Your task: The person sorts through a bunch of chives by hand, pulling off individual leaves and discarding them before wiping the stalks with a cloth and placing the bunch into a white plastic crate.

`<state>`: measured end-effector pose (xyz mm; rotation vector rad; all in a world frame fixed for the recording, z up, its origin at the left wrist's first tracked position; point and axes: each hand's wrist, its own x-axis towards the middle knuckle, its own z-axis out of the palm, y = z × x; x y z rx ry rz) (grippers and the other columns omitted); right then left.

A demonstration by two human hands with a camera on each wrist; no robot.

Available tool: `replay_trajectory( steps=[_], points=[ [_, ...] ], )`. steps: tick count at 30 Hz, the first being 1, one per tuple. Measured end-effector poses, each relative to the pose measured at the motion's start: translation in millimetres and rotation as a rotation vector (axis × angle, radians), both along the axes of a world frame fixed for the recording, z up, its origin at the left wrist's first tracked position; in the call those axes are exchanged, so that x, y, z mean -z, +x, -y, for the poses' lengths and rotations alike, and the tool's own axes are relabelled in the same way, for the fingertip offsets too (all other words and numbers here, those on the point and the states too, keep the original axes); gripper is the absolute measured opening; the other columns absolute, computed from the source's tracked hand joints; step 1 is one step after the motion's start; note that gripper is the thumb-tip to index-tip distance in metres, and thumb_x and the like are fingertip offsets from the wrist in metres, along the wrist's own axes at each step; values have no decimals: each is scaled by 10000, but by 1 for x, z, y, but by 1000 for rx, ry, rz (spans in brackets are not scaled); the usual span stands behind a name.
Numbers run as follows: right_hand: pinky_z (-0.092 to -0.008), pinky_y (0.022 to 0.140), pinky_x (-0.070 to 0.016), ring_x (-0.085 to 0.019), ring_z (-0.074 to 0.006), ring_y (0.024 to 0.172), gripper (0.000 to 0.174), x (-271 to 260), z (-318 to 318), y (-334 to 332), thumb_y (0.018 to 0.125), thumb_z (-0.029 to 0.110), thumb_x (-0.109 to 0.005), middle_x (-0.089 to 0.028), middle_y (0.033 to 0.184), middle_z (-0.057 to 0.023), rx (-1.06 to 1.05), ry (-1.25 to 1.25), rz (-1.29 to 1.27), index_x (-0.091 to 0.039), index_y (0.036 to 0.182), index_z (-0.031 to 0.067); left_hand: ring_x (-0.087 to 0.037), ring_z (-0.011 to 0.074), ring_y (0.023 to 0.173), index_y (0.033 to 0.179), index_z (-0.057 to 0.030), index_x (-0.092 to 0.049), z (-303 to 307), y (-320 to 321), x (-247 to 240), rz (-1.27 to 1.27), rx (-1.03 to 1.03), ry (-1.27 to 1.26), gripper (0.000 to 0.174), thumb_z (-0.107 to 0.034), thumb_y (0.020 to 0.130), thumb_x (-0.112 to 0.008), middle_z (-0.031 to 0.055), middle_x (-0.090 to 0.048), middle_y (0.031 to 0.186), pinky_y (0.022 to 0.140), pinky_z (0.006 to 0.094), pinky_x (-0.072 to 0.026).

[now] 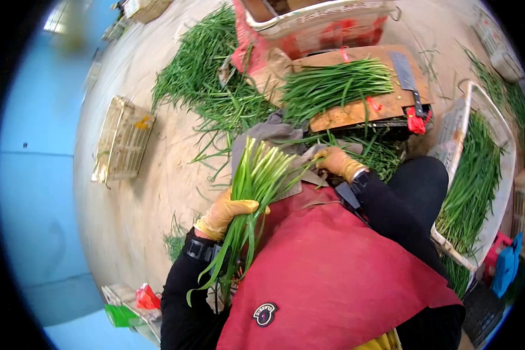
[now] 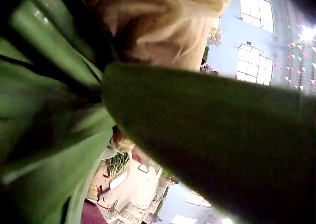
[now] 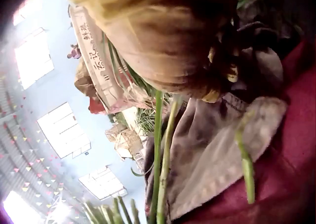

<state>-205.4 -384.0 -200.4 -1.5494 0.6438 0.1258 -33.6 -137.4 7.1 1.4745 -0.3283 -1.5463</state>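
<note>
In the head view, a yellow-gloved left hand [image 1: 224, 213] grips a bunch of long green stalks [image 1: 256, 175], pale ends pointing up and leaves hanging down over the sleeve. To the right, the gloved right hand [image 1: 338, 162] is over a grey cloth [image 1: 268, 133] on the lap, beside the bunch's tips. In the right wrist view, the right glove [image 3: 163, 41] has curled fingers with a couple of thin stalks [image 3: 159, 160] at them. Leaves [image 2: 49, 100] cover much of the left wrist view, beside the left glove [image 2: 153, 26].
Ahead is a wooden board [image 1: 332, 119] with a stalk pile [image 1: 338, 84] and a cleaver [image 1: 403, 73]. A white crate of greens [image 1: 472, 169] stands at right, a loose heap [image 1: 198, 58] on the floor ahead left, and an upright crate [image 1: 122, 140] at left.
</note>
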Motion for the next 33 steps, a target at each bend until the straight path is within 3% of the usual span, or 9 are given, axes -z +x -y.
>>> replay_trajectory(
  steps=[5, 9, 11, 15, 24, 27, 29, 31, 33],
  points=[
    [-275, 752, -503, -599, -126, 835, 206, -18, 21, -21, 833, 106, -658, -684, 959, -57, 230, -156, 440, -671, 1011, 3, -659, 173, 865, 1234, 2, -520, -16, 5, -4, -68, -22, 68, 430, -65, 842, -684, 90, -667, 986, 806, 292, -522],
    [-289, 828, -485, -605, -149, 961, 202, -86, 7, -21, 851, 42, -647, -690, 992, -53, 203, 65, 704, -687, 1048, 27, -656, 167, 831, 1237, -15, -529, -16, -4, -10, 1, -60, 136, 448, -60, 822, -692, 77, -662, 938, 770, 285, -525],
    [-324, 839, -490, -639, -212, 946, 241, -112, -3, -9, 827, 32, -668, -703, 951, -59, 57, -328, 810, -696, 1066, 45, -652, 156, 819, 1219, -17, -541, -12, -8, -11, 51, -34, 143, 430, -62, 821, -700, 71, -661, 939, 762, 287, -527],
    [-356, 828, -505, -662, -282, 920, 261, -145, -44, 38, 805, 117, -681, -706, 976, -98, -314, -515, 986, -702, 1060, 66, -636, 139, 783, 1179, -26, -574, -13, -13, -5, 120, 64, 217, 391, -94, 819, -711, 52, -660, 937, 728, 273, -512],
    [-360, 720, -532, -681, -194, 857, 380, 25, -62, 24, 872, 76, -589, -703, 964, -121, 19, -102, 468, -602, 1248, 128, -600, 114, 850, 1229, -25, -573, -35, -27, -8, 136, -52, 121, 445, -89, 808, -702, 18, -651, 1003, 771, 259, -479],
    [-336, 561, -529, -694, -191, 731, 452, -10, -31, -11, 854, 78, -613, -702, 928, -107, -333, 179, -141, -563, 1302, 120, -601, 116, 842, 1235, -22, -570, -51, -18, 1, 107, -78, 220, 444, -85, 813, -694, 22, -648, 1014, 760, 256, -481],
    [-305, 403, -442, -636, -197, 528, 439, -29, -9, -21, 873, 103, -604, -675, 829, -91, -378, 265, -206, -562, 1308, 137, -613, 128, 850, 1237, -22, -562, -55, -12, 7, 101, -80, 170, 454, -63, 805, -696, 32, -653, 1004, 767, 268, -499],
    [-257, 405, -404, -588, -132, 497, 517, 3, 29, -14, 843, 27, -577, -648, 795, -48, -167, 405, -352, -544, 1341, 160, -620, 135, 854, 1234, -23, -559, -64, -7, 18, 100, -84, 143, 460, -51, 797, -700, 38, -657, 995, 773, 276, -509],
    [-278, 447, -458, -564, -164, 488, 483, 1, 30, -28, 891, 111, -543, -665, 873, -96, 91, 127, -220, -525, 1367, 194, -627, 149, 861, 1246, -22, -551, -67, -4, 24, 65, -106, 130, 488, -43, 785, -709, 48, -655, 1017, 786, 287, -516]
  ],
)
